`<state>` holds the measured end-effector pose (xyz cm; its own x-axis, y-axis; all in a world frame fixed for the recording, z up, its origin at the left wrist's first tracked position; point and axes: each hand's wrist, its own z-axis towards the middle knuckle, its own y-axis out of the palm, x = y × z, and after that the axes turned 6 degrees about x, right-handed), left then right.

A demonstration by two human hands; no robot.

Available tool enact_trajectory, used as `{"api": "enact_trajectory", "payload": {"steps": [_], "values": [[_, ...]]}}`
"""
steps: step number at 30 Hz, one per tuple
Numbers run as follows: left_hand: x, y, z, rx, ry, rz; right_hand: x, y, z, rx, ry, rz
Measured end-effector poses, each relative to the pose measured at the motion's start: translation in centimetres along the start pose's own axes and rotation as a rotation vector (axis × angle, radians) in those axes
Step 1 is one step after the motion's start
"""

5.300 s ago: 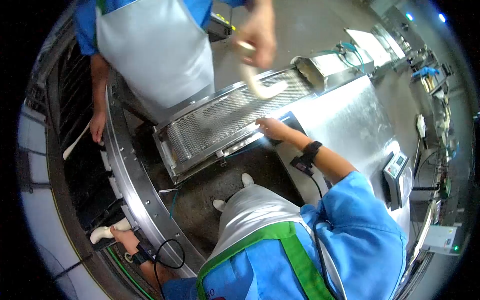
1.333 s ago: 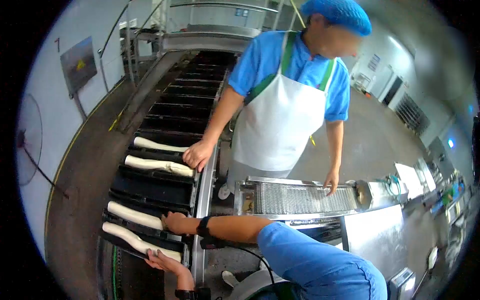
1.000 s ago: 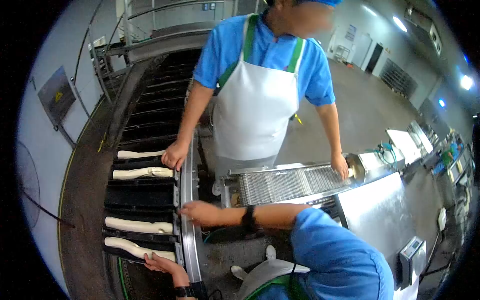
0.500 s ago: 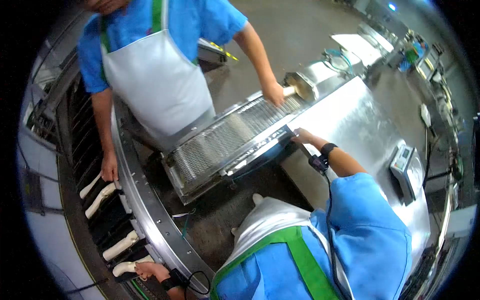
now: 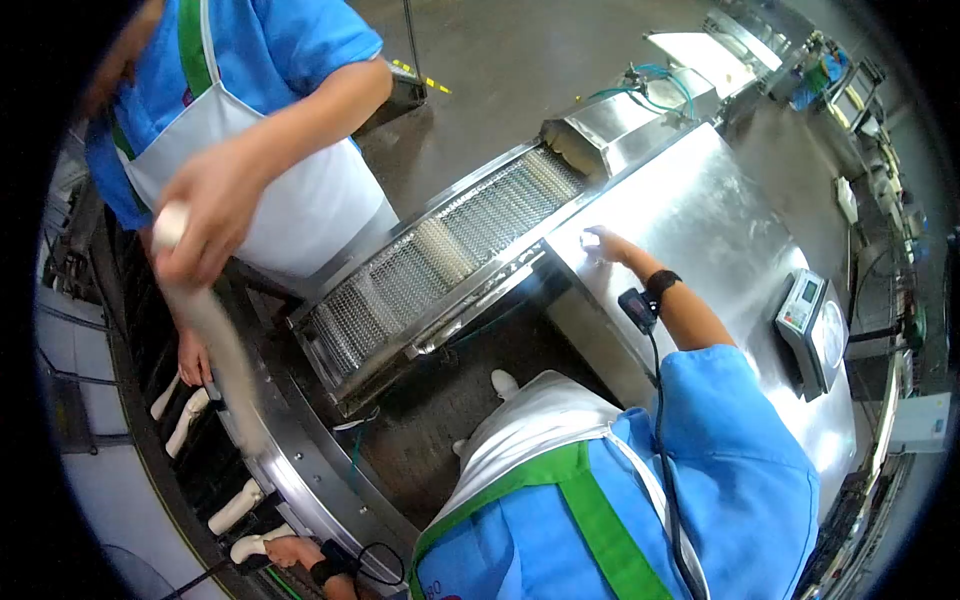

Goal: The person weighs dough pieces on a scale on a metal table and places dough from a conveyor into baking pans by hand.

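1. Landmark: mesh conveyor (image 5: 440, 255), mid-view.
2. Left hand (image 5: 292, 552): well left of and below the mesh conveyor, looks clamped on the near end of a pale piece (image 5: 246, 548) lying in the black tray row (image 5: 212, 465); some fingers hidden.
3. Neighbor piece (image 5: 235, 506): next slot up, on the mesh conveyor side of the held one.
4. Right hand (image 5: 612, 247): just right of the mesh conveyor, at the steel table (image 5: 690, 230); fingers bent, can't tell whether they grip anything.
5. Scale (image 5: 810, 320): on the table, well right of the mesh conveyor.
6. Co-worker's raised hand (image 5: 210, 215): left of the mesh conveyor, closed on a long, blurred carried piece (image 5: 225, 345).
7. Step, my read: steadying the near-end piece in its slot while the co-worker brings another.
8. Next move, judged: calls for keeping the held piece flat and leaving the carried piece room.
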<state>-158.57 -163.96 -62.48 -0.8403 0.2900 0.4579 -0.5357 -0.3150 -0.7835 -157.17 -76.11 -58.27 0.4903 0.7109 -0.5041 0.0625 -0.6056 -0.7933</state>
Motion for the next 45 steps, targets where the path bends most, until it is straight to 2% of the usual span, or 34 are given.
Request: {"api": "enact_trajectory", "payload": {"steps": [3,6,8,11,15,18,21,23,24,25,27,29,31,32,37,40,43,45], "values": [[-0.2,0.1,0.3,0.0,-0.01,0.021,1.3,0.6,2.4,0.03,0.037,-0.039],[-0.7,0.0,0.6,-0.001,-0.019,0.037,3.1,1.5,3.7,-0.013,-0.038,-0.178],[-1.1,-0.2,0.3,0.008,-0.001,0.05,2.4,1.1,2.9,0.138,-0.068,-0.142],[-1.3,-0.3,0.1,0.016,0.013,0.057,3.0,0.6,3.6,0.056,-0.074,0.006],[-1.6,-0.5,0.3,0.037,0.028,0.067,3.9,1.0,3.9,0.068,-0.151,0.03],[-1.7,-0.7,0.3,0.051,0.04,0.074,3.8,0.7,4.0,0.047,-0.115,0.016],[-2.1,-0.9,0.2,0.064,0.056,0.084,3.3,0.4,4.3,0.162,-0.083,-0.114],[-2.6,-1.1,0.5,0.07,0.073,0.096,2.2,-0.6,4.7,0.096,0.075,0.028],[-2.9,-1.3,0.6,0.074,0.078,0.1,4.1,-0.1,6.0,0.097,0.039,0.084],[-2.9,-1.3,0.6,0.075,0.086,0.107,3.6,-0.3,6.2,0.128,0.096,0.09],[-3.1,-1.8,0.5,0.083,0.099,0.121,3.3,-0.8,6.7,0.212,0.034,0.07],[-3.1,-2.2,0.7,0.09,0.113,0.126,4.0,-0.8,8.2,0.215,0.073,0.059],[-3.2,-2.5,0.8,0.096,0.124,0.135,3.2,-1.3,9.0,0.261,-0.034,-0.196],[-3.4,-2.8,0.8,0.102,0.13,0.139,3.8,-0.5,9.6,0.428,-0.005,-0.039],[-4.4,-3.9,1.5,0.117,0.184,0.174,1.2,-1.2,11.3,0.289,0.133,0.079],[-5.1,-5.2,1.7,0.111,0.235,0.192,1.9,-1.1,13.7,0.191,0.169,-0.024],[-3.7,-7.0,1.0,0.093,0.332,0.17,1.9,-1.2,14.6,0.266,0.225,-0.16],[-2.1,-9.3,0.1,0.081,0.42,0.148,0.2,-2.2,14.1,0.296,0.113,-0.374]]}}
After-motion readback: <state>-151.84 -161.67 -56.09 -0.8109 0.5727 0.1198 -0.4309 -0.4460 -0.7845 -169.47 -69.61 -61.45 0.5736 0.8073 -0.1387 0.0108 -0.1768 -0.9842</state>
